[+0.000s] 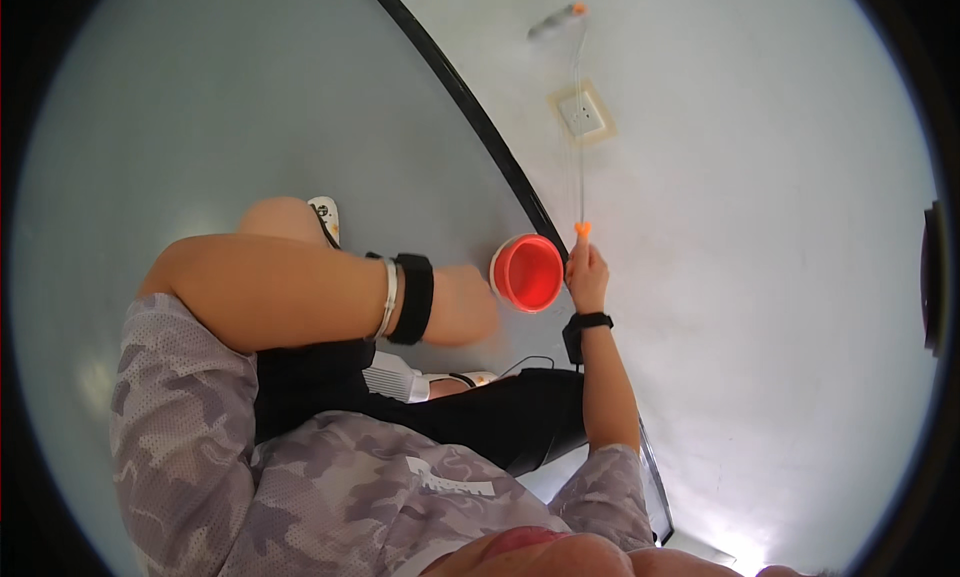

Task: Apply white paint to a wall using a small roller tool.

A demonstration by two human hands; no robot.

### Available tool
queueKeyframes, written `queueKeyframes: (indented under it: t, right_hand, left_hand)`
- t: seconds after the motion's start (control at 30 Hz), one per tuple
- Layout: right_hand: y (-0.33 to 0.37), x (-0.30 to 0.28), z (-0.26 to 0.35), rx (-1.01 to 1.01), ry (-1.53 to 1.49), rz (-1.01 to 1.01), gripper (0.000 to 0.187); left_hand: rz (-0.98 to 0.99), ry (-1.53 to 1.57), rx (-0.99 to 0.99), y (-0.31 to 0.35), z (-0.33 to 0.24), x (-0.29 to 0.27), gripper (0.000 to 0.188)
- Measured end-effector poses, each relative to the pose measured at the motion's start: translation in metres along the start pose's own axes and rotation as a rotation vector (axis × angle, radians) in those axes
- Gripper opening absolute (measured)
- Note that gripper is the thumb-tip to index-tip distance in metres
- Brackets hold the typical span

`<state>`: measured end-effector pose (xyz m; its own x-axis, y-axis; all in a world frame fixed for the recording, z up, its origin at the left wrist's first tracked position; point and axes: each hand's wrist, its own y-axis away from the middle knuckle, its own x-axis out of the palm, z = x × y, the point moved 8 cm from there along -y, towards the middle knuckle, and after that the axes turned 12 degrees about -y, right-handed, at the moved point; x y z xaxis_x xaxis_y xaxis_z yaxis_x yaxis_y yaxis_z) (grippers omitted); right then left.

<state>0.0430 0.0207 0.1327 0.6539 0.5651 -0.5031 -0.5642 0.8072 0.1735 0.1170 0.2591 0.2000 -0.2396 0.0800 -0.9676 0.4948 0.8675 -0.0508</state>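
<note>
We see the red bucket on the grey floor, against the black baseboard. Our left hand touches it — fingers blurred, grip unclear. Our right hand is closed on a thin orange-tipped rod — raised along the white wall.

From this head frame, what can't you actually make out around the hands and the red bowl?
Head view only:
- Left hand: fingers motion-blurred, so its grip and any contact with the red bowl are unclear.
- Right hand: holds the orange-tipped thin rod; the fingers cover the lower end.
- Rod's far end: blurred, too small.
- Bowl's inside: no contents discernible.
- Wall socket: details too small.
</note>
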Motion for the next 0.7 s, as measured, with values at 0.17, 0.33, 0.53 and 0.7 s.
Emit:
queueKeyframes:
  t: [0.17,0.33,0.53,0.7]
  right_hand:
    - [-0.031,-0.003,0.031,-0.220,-0.254,-0.185,0.048]
    - [-0.040,0.001,-0.029,-0.186,0.269,-0.192,0.052]
    - [-0.031,0.029,-0.053,-0.027,0.510,-0.026,0.061]
    - [-0.050,0.039,0.021,-0.235,0.004,-0.139,0.043]
  left_hand:
    - [0.421,0.002,-0.154,-0.008,0.032,0.021,0.017]
    - [0.419,-0.005,-0.155,-0.003,0.027,0.033,0.015]
    - [0.407,0.074,-0.145,0.005,0.027,0.029,0.015]
    - [0.436,0.114,-0.091,0.005,0.024,0.026,0.019]
